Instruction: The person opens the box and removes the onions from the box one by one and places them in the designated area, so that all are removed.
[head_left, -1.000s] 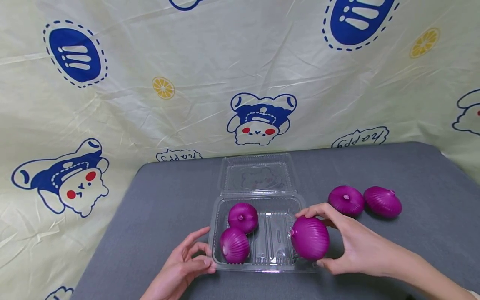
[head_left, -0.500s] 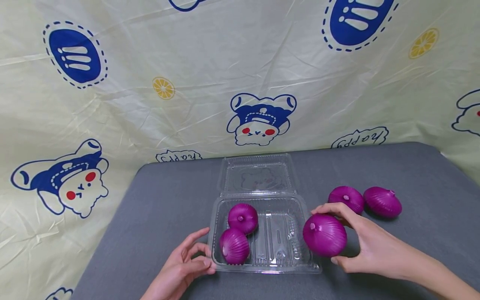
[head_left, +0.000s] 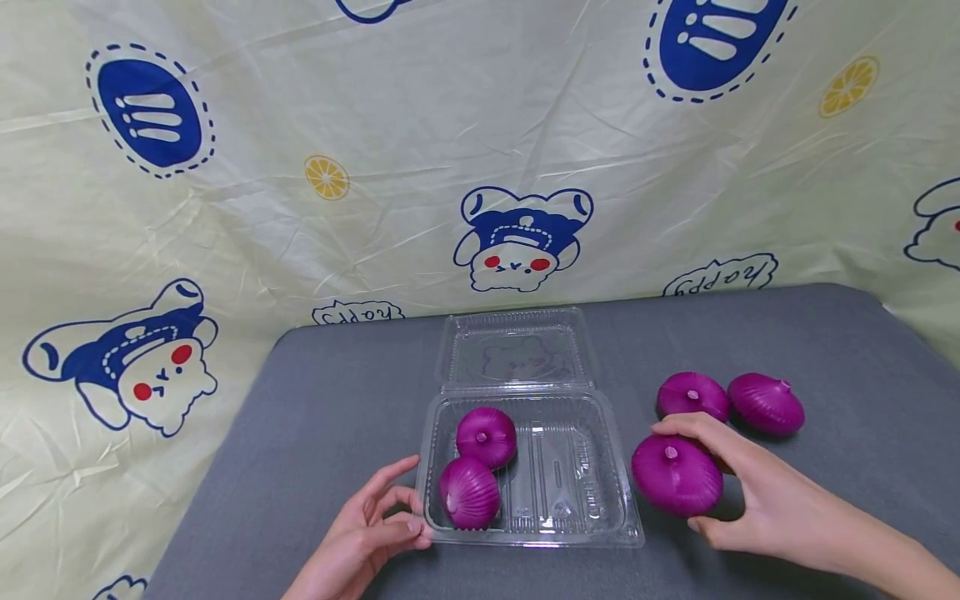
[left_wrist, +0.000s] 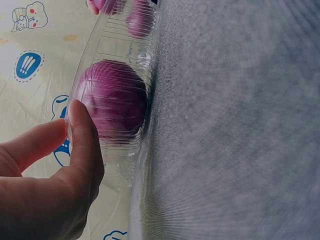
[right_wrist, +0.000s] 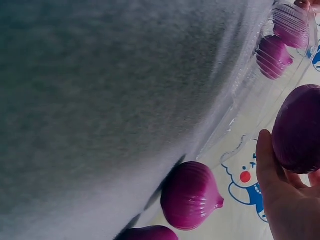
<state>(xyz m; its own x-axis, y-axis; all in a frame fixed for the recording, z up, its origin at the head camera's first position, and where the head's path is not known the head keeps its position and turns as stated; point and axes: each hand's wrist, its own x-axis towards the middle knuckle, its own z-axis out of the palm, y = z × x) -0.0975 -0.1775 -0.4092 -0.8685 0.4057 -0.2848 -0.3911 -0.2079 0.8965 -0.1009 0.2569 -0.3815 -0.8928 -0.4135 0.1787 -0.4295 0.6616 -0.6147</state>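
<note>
Watching from my end, I see a grey cloth (head_left: pixel 352 367) spread beneath the hands and a printed sheet (head_left: pixel 420 100) hanging well beyond them. Just left of the right hand (head_left: pixel 765 496) sits the clear container (head_left: pixel 551 537), with its lid (head_left: pixel 517 350) laid back on the side away from me. Inside, close to the left hand (head_left: pixel 366 523), are a near onion (head_left: pixel 469 493) and a far onion (head_left: pixel 486 437), touching each other. Past my right index finger lies a half-hidden onion (head_left: pixel 693 393), its near edge covered by the hand and so the closest obstacle; a tilted onion (head_left: pixel 765 404) lies beside it, farther right.

My right hand grasps the held onion (head_left: pixel 677 477), thumb on the near side and index finger curved over the far side, spread about as wide as the bulb. The right wrist view shows it raised off the cloth, just outside the container's right rim. My left hand, loosely bent, pinches the container's left rim near its front corner, thumb against fingers.
</note>
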